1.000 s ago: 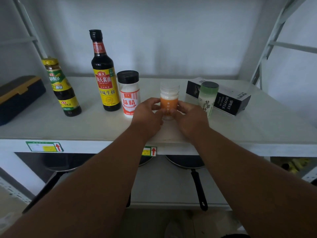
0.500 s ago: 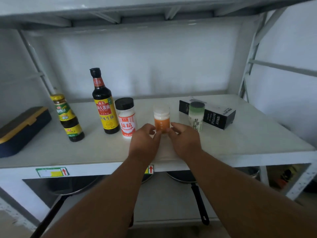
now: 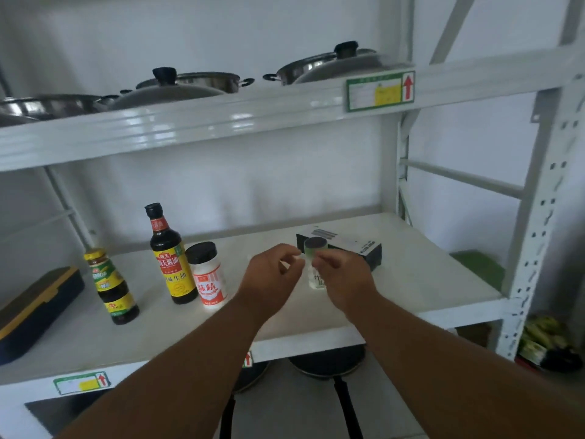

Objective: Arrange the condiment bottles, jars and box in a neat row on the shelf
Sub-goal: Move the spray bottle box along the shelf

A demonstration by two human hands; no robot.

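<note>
Your left hand (image 3: 272, 274) and right hand (image 3: 343, 277) hover half-curled, grasping nothing I can make out; the upright green-capped clear jar (image 3: 315, 264) stands between them, nearer your right.

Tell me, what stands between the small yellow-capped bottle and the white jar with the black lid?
The tall dark soy sauce bottle, seen in the head view.
</note>
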